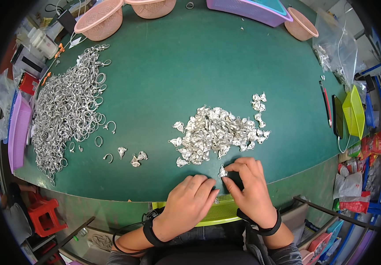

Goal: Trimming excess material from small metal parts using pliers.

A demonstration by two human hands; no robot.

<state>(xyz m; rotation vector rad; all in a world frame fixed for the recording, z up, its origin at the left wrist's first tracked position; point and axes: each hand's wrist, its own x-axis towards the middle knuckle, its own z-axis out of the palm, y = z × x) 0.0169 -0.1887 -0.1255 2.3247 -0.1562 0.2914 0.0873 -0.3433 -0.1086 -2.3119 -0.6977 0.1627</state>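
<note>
My right hand (pixel 251 191) pinches a small silver pendant charm (pixel 222 171) between thumb and index finger, at the near edge of the green table. Beside it, my left hand (pixel 186 204) is closed, its fingers curled together and its thumb toward the table's edge. Whatever its fingertips hold, if anything, is hidden. Just beyond both hands lies a heap of similar silver charms (pixel 217 132), with a few strays at its far right. Under the table's edge, below my hands, a yellow-green basket (pixel 219 214) shows in part.
A large pile of silver rings (pixel 69 106) covers the table's left side. A few loose charms (pixel 135 160) lie between the piles. Pink baskets (pixel 100 22) and a purple basket (pixel 248 11) stand along the far edge. At right are a red pencil (pixel 325 104) and a yellow-green tray (pixel 354 112).
</note>
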